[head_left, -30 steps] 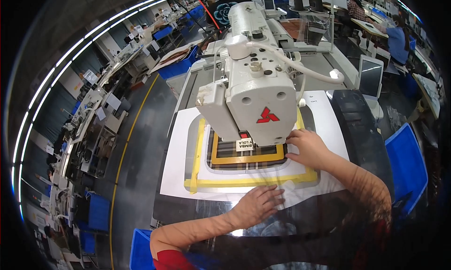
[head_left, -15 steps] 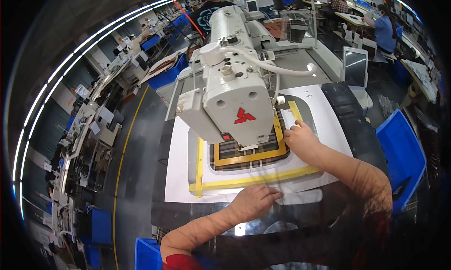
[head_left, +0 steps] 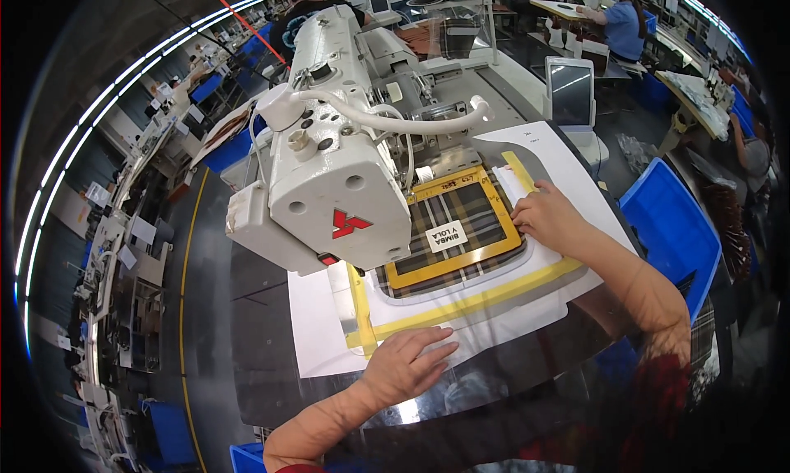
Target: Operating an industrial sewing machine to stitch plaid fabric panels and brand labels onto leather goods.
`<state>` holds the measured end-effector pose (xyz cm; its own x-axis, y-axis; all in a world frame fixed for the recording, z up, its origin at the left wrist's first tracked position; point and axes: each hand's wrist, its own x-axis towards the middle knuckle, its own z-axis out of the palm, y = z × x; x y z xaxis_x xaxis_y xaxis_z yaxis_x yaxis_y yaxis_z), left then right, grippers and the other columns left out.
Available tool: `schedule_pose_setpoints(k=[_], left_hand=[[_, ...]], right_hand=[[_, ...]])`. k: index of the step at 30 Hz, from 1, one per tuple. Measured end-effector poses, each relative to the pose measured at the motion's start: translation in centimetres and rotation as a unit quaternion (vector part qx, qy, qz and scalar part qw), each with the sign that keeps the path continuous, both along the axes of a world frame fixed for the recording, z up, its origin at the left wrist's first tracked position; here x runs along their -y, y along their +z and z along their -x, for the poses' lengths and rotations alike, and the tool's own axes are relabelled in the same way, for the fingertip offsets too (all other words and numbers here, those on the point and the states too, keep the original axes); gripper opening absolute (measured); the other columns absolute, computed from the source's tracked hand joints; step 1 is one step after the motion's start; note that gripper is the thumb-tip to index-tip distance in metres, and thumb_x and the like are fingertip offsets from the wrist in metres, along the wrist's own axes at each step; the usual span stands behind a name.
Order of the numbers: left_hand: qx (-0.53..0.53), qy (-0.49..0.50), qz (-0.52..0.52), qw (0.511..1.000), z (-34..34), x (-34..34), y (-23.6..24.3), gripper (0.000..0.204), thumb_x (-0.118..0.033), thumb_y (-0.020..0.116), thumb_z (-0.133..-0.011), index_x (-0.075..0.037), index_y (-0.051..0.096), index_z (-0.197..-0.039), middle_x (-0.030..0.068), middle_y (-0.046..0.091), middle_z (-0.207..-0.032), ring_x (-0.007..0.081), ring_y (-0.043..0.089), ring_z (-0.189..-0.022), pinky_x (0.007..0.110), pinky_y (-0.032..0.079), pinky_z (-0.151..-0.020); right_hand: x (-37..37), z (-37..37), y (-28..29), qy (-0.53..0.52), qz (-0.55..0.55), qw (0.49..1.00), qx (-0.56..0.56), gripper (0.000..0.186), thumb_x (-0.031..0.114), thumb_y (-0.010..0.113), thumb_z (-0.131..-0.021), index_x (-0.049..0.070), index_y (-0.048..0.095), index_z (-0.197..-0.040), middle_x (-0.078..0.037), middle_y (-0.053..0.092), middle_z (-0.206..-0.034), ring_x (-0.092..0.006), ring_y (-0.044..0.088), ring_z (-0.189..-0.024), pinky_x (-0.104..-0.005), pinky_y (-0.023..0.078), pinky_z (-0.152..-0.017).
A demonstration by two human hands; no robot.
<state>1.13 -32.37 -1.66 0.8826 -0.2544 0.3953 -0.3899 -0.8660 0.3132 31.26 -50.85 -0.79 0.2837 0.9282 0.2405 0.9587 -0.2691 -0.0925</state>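
The left hand [head_left: 405, 364] lies flat, fingers spread and gripping nothing, on the white template sheet [head_left: 325, 341] at its near edge, just beside the yellow tape border [head_left: 461, 304]. The right hand [head_left: 550, 218] rests open, palm down, on the right side of the orange frame [head_left: 454, 263]. That frame encloses plaid fabric [head_left: 465, 210] bearing a white label [head_left: 447, 237], positioned on the surface beneath the white sewing machine head [head_left: 329, 177].

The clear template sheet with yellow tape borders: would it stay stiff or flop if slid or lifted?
The clear template sheet lies flat under both palms, so it is probably thin and semi-stiff. Its glossy surface suggests easy sliding. Lifted by one edge, it would likely bow.
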Motion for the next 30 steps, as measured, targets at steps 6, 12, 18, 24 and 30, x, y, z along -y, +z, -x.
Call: schedule_pose_setpoints(k=[6, 12, 18, 24, 30], left_hand=[[0.024, 0.008, 0.012, 1.000, -0.5, -0.6, -0.4, 0.041, -0.009, 0.072, -0.074, -0.014, 0.061, -0.113, 0.0039, 0.061, -0.118, 0.0234, 0.062, -0.099, 0.034, 0.052, -0.079], [0.044, 0.039, 0.011, 0.998, -0.5, -1.5, 0.0, 0.035, -0.005, 0.069, -0.074, -0.013, 0.064, -0.107, 0.0027, 0.063, -0.113, 0.0233, 0.063, -0.096, 0.034, 0.051, -0.076], [0.043, 0.037, 0.000, 0.998, -0.9, -1.3, -0.5, 0.034, -0.006, 0.069, -0.074, -0.012, 0.064, -0.107, 0.0028, 0.063, -0.112, 0.0241, 0.062, -0.094, 0.036, 0.050, -0.076], [0.034, 0.036, -0.014, 0.999, -1.8, -1.1, -0.2, 0.032, -0.006, 0.069, -0.076, -0.012, 0.064, -0.107, 0.0044, 0.063, -0.113, 0.0257, 0.062, -0.095, 0.037, 0.050, -0.077], [0.058, 0.110, 0.084, 0.989, -6.4, 2.3, 2.3, 0.050, -0.007, 0.073, -0.074, -0.009, 0.059, -0.122, 0.0102, 0.064, -0.114, 0.0342, 0.061, -0.101, 0.042, 0.048, -0.086]], right_hand=[[0.2, -0.1, -2.6, 0.024, -0.136, 0.990, -0.023, 0.006, 0.006, 0.063, -0.080, 0.006, 0.062, -0.086, -0.007, 0.061, -0.094, -0.0263, 0.057, -0.096, -0.0403, 0.039, -0.098], [0.7, -0.3, -1.1, 0.029, -0.125, 0.981, -0.148, 0.018, 0.010, 0.072, -0.074, 0.008, 0.059, -0.086, -0.008, 0.060, -0.094, -0.0294, 0.054, -0.097, -0.0393, 0.040, -0.093], [0.3, 0.3, 0.0, -0.003, -0.070, 0.985, -0.160, 0.018, 0.005, 0.071, -0.072, 0.008, 0.057, -0.083, -0.008, 0.061, -0.094, -0.0289, 0.053, -0.098, -0.0392, 0.040, -0.089], [0.0, -0.7, -1.0, -0.029, -0.023, 0.949, -0.314, 0.008, 0.005, 0.066, -0.077, 0.005, 0.060, -0.082, -0.009, 0.062, -0.082, -0.0247, 0.059, -0.080, -0.0332, 0.046, -0.072], [2.9, -1.0, 2.5, 0.070, -0.148, 0.823, -0.543, 0.015, -0.003, 0.064, -0.080, 0.005, 0.051, -0.078, -0.003, 0.058, -0.084, -0.0131, 0.055, -0.082, -0.0263, 0.045, -0.077]])
